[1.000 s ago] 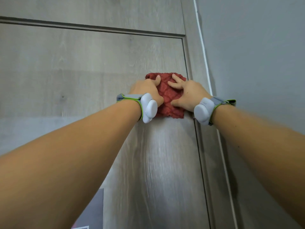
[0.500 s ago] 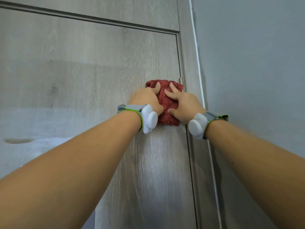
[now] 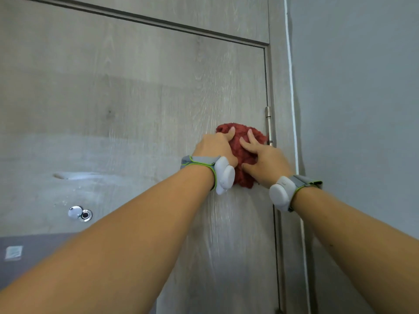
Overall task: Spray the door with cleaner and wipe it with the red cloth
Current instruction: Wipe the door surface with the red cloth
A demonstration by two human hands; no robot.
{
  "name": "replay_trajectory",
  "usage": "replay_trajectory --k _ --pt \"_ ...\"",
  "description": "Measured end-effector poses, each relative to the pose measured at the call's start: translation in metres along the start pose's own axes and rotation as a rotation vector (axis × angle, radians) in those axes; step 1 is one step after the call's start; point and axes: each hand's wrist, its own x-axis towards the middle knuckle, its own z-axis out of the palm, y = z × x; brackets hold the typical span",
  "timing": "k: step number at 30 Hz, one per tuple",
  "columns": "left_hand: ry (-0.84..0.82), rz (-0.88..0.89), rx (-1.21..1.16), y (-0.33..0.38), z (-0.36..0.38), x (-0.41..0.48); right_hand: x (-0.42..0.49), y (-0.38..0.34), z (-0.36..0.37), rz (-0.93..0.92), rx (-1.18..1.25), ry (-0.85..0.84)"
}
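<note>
Both hands press the red cloth (image 3: 243,152) flat against the grey wood-grain door (image 3: 140,105), near its hinged edge. Left hand (image 3: 215,148) lies palm-down on the cloth's left side, fingers loosely curled. Right hand (image 3: 265,159) lies with fingers spread over its right side. Cloth sits bunched, just beside the metal hinge (image 3: 268,123). A peephole (image 3: 85,215) shows lower left.

Both forearms are bare, with no sleeves in view. The left wristband (image 3: 199,160) is grey fabric edged in lime green, carrying a rounded white plastic pod (image 3: 224,175). The right wristband (image 3: 305,182) matches, its pod (image 3: 280,193) perhaps slightly greyer
</note>
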Motion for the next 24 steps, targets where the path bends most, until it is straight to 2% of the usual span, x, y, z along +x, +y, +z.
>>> replay_trajectory --k 11,16,24 --pt "0.052 -0.039 -0.064 -0.050 -0.035 -0.028 0.004 -0.062 0.022 -0.028 0.021 0.010" --pt "0.090 -0.081 -0.091 -0.094 -0.066 -0.042 0.014 -0.116 0.040 -0.063 0.095 0.010" --pt "0.137 -0.111 -0.061 -0.148 -0.102 -0.060 0.028 -0.179 0.063 -0.111 0.048 0.003"
